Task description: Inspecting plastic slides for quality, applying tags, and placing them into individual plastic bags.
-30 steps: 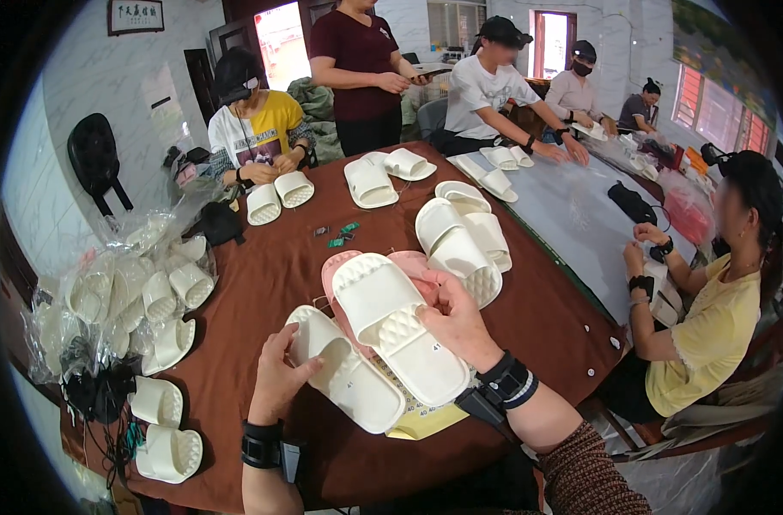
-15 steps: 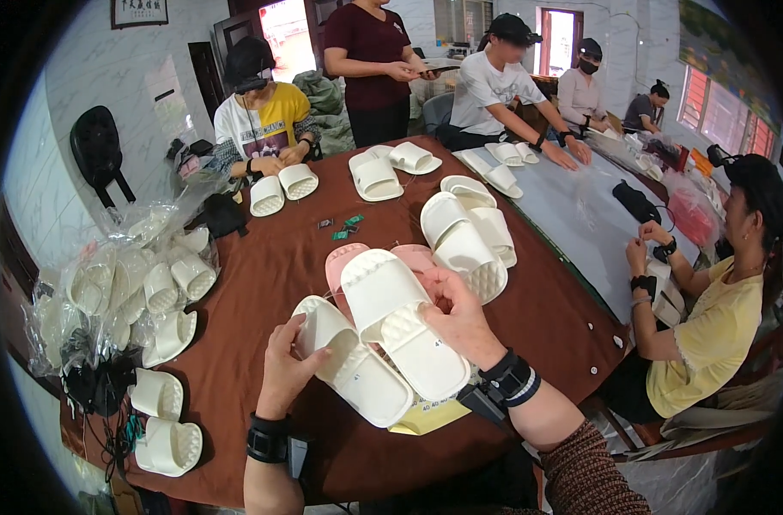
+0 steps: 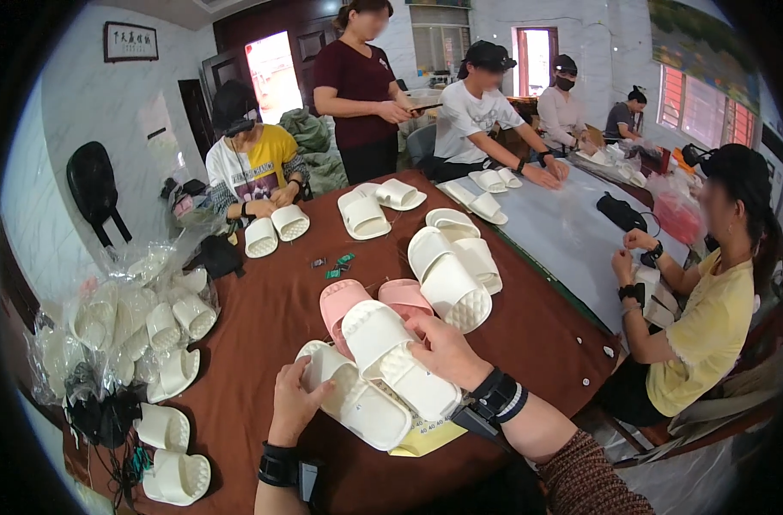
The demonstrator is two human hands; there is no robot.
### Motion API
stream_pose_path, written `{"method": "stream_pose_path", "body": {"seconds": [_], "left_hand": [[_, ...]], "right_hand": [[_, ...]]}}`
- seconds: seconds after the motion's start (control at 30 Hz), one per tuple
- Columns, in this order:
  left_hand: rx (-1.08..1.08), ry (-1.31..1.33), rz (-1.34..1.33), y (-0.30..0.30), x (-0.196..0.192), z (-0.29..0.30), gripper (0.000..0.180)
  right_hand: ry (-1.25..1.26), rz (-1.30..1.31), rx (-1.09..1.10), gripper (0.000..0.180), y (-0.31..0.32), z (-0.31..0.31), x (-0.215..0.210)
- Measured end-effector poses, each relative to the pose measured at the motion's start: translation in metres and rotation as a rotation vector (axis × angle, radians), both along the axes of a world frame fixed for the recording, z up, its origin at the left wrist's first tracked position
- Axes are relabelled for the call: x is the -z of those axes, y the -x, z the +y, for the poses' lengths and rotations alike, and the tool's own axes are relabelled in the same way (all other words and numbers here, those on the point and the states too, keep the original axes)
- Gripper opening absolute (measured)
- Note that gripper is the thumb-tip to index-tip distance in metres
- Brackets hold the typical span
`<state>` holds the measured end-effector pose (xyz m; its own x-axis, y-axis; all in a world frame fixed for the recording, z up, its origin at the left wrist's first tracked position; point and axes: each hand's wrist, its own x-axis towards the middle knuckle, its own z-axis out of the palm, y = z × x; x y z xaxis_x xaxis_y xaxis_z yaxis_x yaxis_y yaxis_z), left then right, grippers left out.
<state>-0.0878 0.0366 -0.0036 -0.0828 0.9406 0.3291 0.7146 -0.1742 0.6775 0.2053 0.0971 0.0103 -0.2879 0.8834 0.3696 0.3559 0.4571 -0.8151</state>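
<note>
A brown table [image 3: 263,326] fills the middle of the view, with a grey-topped table [image 3: 563,232] butted against its right edge. Five people sit or stand round the far and right sides.

White slippers lie in groups on the brown table: two under the hands, a stack of three or so [image 3: 453,266] mid-table, two [image 3: 376,206] further back, and two [image 3: 276,230] in front of the person in yellow at the far left. Two more [image 3: 493,180] lie on the grey table. Two pink slippers [image 3: 366,302] rest just beyond the held pair. At the left edge a heap of clear bags [image 3: 125,318] holds more white slippers, too jumbled to count, with three loose ones [image 3: 172,438] near the front-left corner.

The left hand [image 3: 295,402] grips the heel end of the left white slipper [image 3: 357,405], fingers curled over its rim, thumb on top. The right hand [image 3: 447,350] lies on the right white slipper [image 3: 400,360], fingers pressed together along its side. Both slippers touch each other and sit on a yellow sheet [image 3: 421,438] near the front edge.

Bare tabletop lies left of the hands and between the pink pair and the far groups; a few small green bits [image 3: 338,264] lie there.
</note>
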Motion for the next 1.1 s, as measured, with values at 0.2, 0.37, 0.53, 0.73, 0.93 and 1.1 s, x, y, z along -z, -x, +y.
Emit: {"method": "stream_pose_path", "body": {"seconds": [0.2, 0.37, 0.53, 0.73, 0.93, 1.1], "left_hand": [[0.002, -0.006, -0.046, 0.000, 0.005, 0.004, 0.059], [0.022, -0.024, -0.046, 0.001, 0.007, 0.005, 0.059], [-0.012, -0.010, -0.034, 0.001, 0.009, 0.006, 0.059], [-0.015, -0.042, -0.024, 0.001, 0.009, 0.007, 0.061], [0.001, -0.197, 0.059, 0.006, 0.017, 0.010, 0.055], [0.019, -0.145, 0.010, 0.003, 0.014, 0.008, 0.060]], "right_hand": [[-0.104, -0.136, 0.029, 0.025, -0.006, 0.000, 0.004], [-0.200, -0.126, 0.035, 0.023, -0.003, -0.007, -0.009], [-0.197, -0.305, -0.090, 0.018, 0.014, -0.030, -0.038], [-0.386, -0.616, -0.278, 0.035, 0.036, -0.033, -0.006], [-0.224, -0.667, -0.395, 0.045, 0.048, -0.043, -0.023], [-0.381, -0.660, -0.276, 0.049, 0.061, -0.045, -0.007]]}}
